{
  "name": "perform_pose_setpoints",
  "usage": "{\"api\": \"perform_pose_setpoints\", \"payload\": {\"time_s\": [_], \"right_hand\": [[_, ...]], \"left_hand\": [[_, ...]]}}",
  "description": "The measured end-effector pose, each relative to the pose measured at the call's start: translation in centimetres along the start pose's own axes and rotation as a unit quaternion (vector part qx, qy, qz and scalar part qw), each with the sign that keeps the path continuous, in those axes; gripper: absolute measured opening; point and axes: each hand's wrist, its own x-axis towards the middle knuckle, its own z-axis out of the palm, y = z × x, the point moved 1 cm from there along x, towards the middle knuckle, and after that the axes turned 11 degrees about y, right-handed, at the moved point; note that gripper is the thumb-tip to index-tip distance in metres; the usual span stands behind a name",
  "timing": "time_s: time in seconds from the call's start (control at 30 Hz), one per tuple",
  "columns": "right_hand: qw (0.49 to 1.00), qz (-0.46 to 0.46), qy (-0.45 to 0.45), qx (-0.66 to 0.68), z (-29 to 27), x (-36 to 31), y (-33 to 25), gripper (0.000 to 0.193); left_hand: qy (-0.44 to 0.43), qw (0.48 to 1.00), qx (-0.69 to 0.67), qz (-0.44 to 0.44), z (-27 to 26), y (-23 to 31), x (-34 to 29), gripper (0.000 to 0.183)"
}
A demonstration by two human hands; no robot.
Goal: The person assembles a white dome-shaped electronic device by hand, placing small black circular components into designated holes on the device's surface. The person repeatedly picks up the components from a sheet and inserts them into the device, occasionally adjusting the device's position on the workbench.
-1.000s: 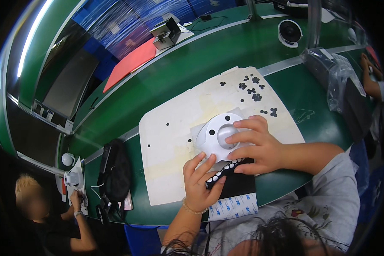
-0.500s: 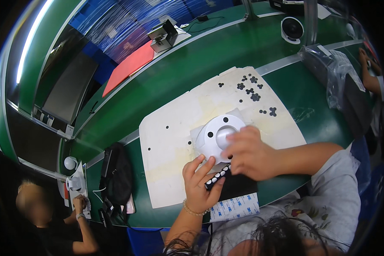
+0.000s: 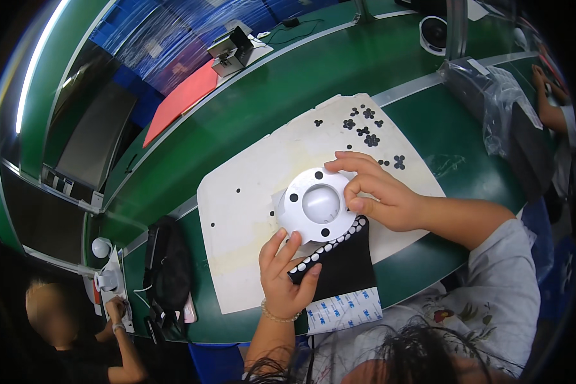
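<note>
A white round housing (image 3: 290,217) with a wide central opening sits over the pale board in front of me. Black round pads dot its rim, one of them the upper pad (image 3: 319,175). My right hand (image 3: 381,195) holds the housing's right edge between thumb and fingers, and these hide part of the rim. My left hand (image 3: 286,269) pinches a black sheet of pads (image 3: 345,265) whose folded edge shows a row of white circles. Its fingertips also touch the housing's lower left. Below the black part lies the sheet's white printed backing (image 3: 344,312).
The pale board (image 3: 237,256) lies on a green table (image 3: 422,269), with several black pad clusters (image 3: 372,140) at its upper right. A black bag (image 3: 168,269) lies left, and a grey bin (image 3: 493,109) with clear plastic stands right. Another person (image 3: 64,326) works at lower left.
My right hand has moved from over the housing's front to its right edge and grips it there. More of the housing and the sheet's row of white circles now shows.
</note>
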Motion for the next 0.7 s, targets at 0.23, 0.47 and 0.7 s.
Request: {"api": "perform_pose_setpoints", "payload": {"time_s": [0.23,0.47,0.7], "right_hand": [[0.999,0.030,-0.002,0.020,-0.06,-0.02,-0.01,0.017],[0.999,0.032,-0.024,-0.005,-0.22,0.16,-0.15,0.016],[0.999,0.028,-0.022,0.003,-0.14,0.04,0.01,0.016]], "left_hand": [[0.006,1.000,-0.007,0.003,0.15,-0.18,0.03,0.019],[0.000,1.000,0.002,0.010,0.03,-0.22,0.01,0.019],[-0.003,1.000,0.003,0.009,0.03,-0.26,0.00,0.019]]}}
